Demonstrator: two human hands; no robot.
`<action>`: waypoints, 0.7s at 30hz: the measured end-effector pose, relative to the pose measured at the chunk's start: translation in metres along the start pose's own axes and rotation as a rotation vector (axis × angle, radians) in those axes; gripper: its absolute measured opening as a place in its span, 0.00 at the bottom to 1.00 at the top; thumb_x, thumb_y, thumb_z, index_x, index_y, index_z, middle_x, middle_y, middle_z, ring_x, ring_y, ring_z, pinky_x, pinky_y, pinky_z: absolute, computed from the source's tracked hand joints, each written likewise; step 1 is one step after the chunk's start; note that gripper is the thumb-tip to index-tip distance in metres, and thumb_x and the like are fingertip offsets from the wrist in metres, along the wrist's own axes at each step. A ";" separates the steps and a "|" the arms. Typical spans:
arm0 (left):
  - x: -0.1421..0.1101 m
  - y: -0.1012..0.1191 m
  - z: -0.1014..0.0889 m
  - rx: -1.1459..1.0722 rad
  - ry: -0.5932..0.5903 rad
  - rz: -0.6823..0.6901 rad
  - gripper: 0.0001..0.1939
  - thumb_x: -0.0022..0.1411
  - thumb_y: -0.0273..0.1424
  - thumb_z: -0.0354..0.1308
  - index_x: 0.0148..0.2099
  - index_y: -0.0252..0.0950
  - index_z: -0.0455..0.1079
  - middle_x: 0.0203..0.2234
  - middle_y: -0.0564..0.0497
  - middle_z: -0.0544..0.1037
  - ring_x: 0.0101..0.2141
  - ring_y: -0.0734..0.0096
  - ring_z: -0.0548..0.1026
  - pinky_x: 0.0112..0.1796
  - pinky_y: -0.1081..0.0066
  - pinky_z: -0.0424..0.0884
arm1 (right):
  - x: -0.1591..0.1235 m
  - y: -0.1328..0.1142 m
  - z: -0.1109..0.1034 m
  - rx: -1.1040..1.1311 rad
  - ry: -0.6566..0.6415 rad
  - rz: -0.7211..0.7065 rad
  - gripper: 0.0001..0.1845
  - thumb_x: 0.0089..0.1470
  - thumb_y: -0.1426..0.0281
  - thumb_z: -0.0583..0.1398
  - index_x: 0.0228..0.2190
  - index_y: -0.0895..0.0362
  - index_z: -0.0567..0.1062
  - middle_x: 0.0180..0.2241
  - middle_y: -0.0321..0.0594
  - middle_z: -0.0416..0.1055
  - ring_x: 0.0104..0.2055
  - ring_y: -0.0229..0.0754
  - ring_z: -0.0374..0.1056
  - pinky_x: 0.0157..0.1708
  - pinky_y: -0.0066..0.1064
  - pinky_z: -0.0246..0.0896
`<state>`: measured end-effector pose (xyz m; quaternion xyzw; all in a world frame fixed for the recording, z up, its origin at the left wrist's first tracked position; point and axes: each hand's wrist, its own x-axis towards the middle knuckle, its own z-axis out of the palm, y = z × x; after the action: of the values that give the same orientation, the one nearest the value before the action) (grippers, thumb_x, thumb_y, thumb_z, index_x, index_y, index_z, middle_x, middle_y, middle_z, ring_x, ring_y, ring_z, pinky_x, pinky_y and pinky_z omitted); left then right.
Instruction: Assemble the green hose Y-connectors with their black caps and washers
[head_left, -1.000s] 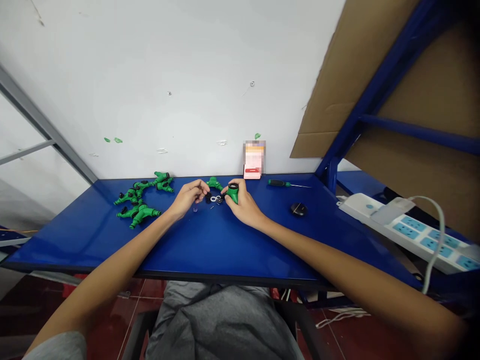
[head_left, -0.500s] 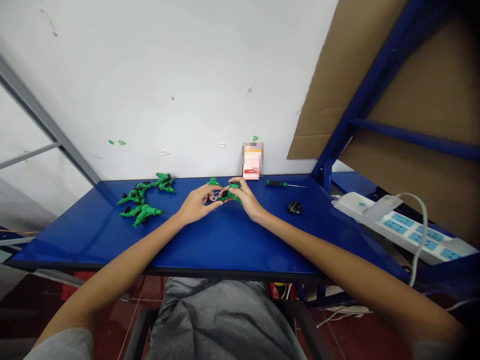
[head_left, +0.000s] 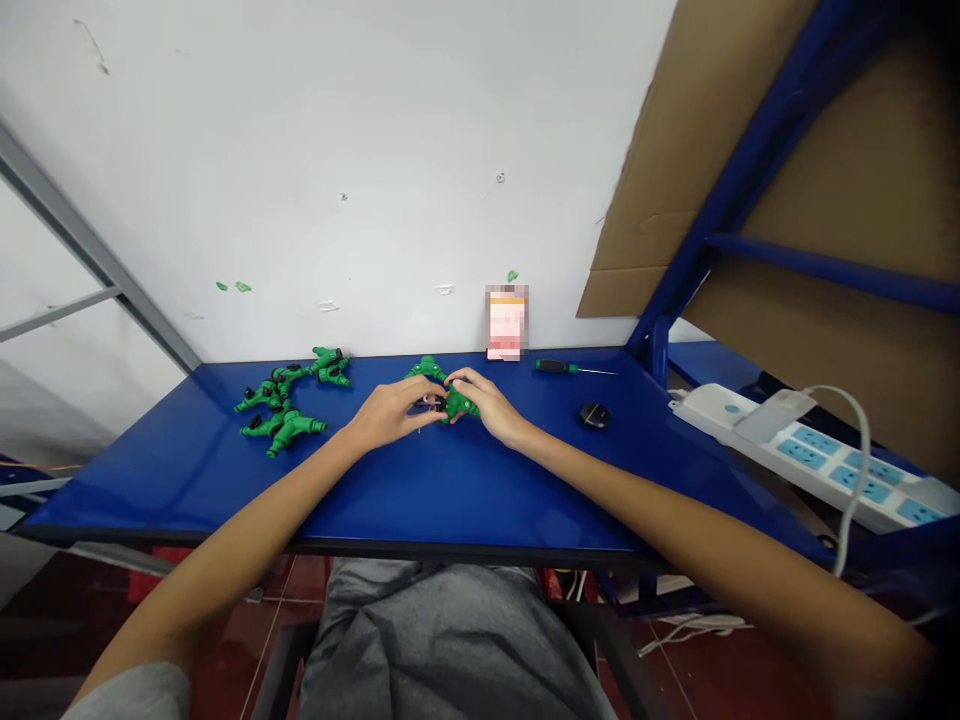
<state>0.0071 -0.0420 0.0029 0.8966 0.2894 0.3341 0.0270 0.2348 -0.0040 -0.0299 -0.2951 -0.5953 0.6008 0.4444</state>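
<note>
Green branched fitting (head_left: 459, 403), glossy, stubby-armed, is gripped between curled fingers of right hand (head_left: 491, 410) and half-open left hand (head_left: 397, 410).

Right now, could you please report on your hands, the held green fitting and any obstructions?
Right hand holding green fitting; left hand beside it, grip unclear. Small parts partly hidden by left hand. Screwdriver off right, clear.

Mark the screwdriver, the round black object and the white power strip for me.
Screwdriver (head_left: 556, 367): head view, on its handle.
Round black object (head_left: 595, 417): head view, on its top.
White power strip (head_left: 707, 405): head view, on its casing's near-left end.
</note>
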 end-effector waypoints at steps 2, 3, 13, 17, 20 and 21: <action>0.001 -0.002 -0.005 0.015 0.007 -0.035 0.16 0.76 0.43 0.60 0.57 0.39 0.75 0.44 0.46 0.82 0.39 0.68 0.80 0.40 0.72 0.74 | 0.001 -0.002 -0.001 -0.009 0.053 -0.013 0.17 0.59 0.53 0.65 0.40 0.52 0.72 0.30 0.37 0.80 0.30 0.45 0.78 0.30 0.34 0.74; 0.001 -0.003 -0.007 0.030 -0.005 -0.056 0.16 0.76 0.43 0.59 0.58 0.39 0.75 0.46 0.45 0.82 0.39 0.68 0.80 0.41 0.71 0.74 | 0.001 -0.004 -0.001 0.005 0.053 -0.016 0.17 0.59 0.52 0.64 0.40 0.52 0.71 0.29 0.37 0.80 0.30 0.45 0.79 0.30 0.34 0.74; 0.002 -0.014 -0.008 0.113 0.002 -0.380 0.21 0.73 0.37 0.59 0.64 0.38 0.70 0.47 0.45 0.77 0.37 0.64 0.77 0.42 0.65 0.74 | -0.002 -0.011 -0.009 0.095 0.038 -0.002 0.15 0.59 0.59 0.62 0.43 0.51 0.67 0.34 0.42 0.84 0.35 0.49 0.80 0.33 0.38 0.75; 0.007 -0.015 -0.014 -0.044 0.072 -0.330 0.16 0.76 0.30 0.45 0.49 0.35 0.75 0.44 0.44 0.78 0.41 0.63 0.77 0.46 0.64 0.73 | -0.002 -0.008 -0.010 0.083 -0.043 -0.040 0.16 0.59 0.60 0.65 0.44 0.51 0.66 0.39 0.44 0.84 0.40 0.50 0.80 0.36 0.41 0.77; 0.008 -0.013 -0.015 -0.132 0.040 -0.342 0.19 0.80 0.37 0.45 0.56 0.36 0.74 0.39 0.47 0.78 0.32 0.68 0.75 0.40 0.67 0.72 | -0.001 -0.012 -0.010 -0.104 -0.072 -0.171 0.17 0.61 0.58 0.65 0.46 0.50 0.68 0.45 0.45 0.83 0.45 0.49 0.80 0.41 0.43 0.78; 0.008 -0.012 -0.015 -0.137 0.017 -0.357 0.20 0.80 0.39 0.45 0.59 0.36 0.73 0.35 0.49 0.78 0.30 0.69 0.74 0.38 0.68 0.71 | -0.001 -0.014 -0.010 -0.192 -0.073 -0.222 0.16 0.62 0.58 0.65 0.46 0.50 0.69 0.47 0.45 0.82 0.48 0.50 0.79 0.44 0.45 0.78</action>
<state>-0.0035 -0.0298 0.0167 0.8243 0.4205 0.3506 0.1441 0.2469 -0.0020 -0.0172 -0.2464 -0.6950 0.4985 0.4559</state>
